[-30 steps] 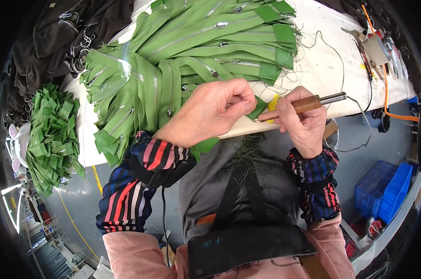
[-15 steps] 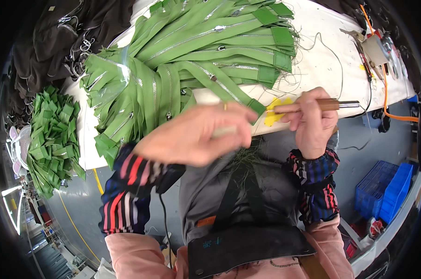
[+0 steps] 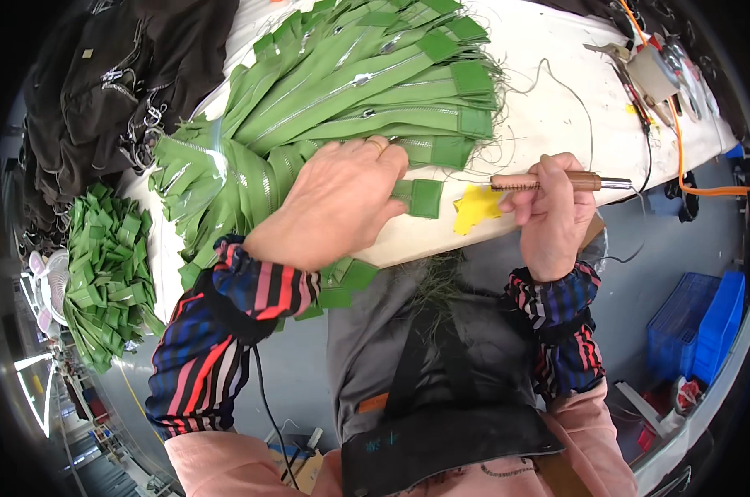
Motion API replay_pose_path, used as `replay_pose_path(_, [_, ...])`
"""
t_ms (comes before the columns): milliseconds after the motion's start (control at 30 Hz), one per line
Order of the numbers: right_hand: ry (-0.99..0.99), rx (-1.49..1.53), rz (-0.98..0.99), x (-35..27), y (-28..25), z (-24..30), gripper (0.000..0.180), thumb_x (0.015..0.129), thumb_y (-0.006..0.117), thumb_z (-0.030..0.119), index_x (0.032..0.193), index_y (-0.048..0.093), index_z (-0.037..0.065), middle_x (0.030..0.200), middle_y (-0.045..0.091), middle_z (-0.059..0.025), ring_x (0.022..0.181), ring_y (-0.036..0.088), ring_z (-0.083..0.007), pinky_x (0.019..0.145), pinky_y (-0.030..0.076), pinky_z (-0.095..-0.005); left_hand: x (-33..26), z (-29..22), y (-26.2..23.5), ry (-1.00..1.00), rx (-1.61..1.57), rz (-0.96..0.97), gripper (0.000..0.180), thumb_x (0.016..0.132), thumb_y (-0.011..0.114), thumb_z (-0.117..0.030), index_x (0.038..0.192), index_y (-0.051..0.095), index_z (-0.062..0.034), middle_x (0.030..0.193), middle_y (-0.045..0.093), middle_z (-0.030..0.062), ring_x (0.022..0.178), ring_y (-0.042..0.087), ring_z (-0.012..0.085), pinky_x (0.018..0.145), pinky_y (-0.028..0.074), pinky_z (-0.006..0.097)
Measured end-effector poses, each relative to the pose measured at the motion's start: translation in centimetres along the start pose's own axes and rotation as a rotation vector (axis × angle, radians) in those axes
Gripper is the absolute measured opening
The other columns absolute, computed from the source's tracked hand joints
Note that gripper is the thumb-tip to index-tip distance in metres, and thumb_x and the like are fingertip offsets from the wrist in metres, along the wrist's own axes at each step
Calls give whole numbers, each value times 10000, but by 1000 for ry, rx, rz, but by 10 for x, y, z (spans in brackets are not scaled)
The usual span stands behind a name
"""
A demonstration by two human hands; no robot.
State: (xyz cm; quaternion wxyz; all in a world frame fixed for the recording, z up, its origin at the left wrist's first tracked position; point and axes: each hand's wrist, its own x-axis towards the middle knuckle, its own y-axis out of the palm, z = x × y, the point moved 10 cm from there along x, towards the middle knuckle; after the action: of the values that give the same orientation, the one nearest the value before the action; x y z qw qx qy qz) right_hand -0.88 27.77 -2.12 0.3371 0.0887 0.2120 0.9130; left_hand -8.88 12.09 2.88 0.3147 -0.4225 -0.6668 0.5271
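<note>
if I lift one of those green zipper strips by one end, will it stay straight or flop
The green zipper strips probably flop: they are thin fabric tapes that curve and drape over each other in the pile. One likely feels light. Loose threads at their ends might snag neighbours as it comes away.

Left hand [image 3: 342, 207] hides part of green zipper strips [image 3: 350, 91]; tool [image 3: 557, 180] tip too small to tell.

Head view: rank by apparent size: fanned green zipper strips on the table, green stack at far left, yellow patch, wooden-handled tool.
1. Green zipper strips
2. Green stack, though fisheye rim shrinks it
3/4. Wooden-handled tool and yellow patch: too close to rank.
</note>
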Motion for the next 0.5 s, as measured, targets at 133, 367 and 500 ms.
replay_pose_path(133, [12,29,5,5,-5,-2,138,874,543,112,790,538,2,577,565,-68,400,474,-102,422,429,-218,8,-10,-3,75,18,-15,237,726,668,-121,891,515,-48,841,517,110,839,523,285,759,370,358])
replay_pose_path(367, [9,56,20,8,0,6,162,873,552,142,789,544,4,571,571,-74,419,475,-97,450,448,-233,8,-6,1,2,0,130,316,760,660,-143,999,477,-44,927,592,120,869,571,282,776,378,349])
replay_pose_path(500, [33,73,31,8,-2,1,159,873,555,146,787,556,13,579,578,-74,423,479,-101,460,458,-236,12,0,9,-8,-48,190,314,749,670,-139,973,474,-39,892,574,117,864,562,284,778,379,353])
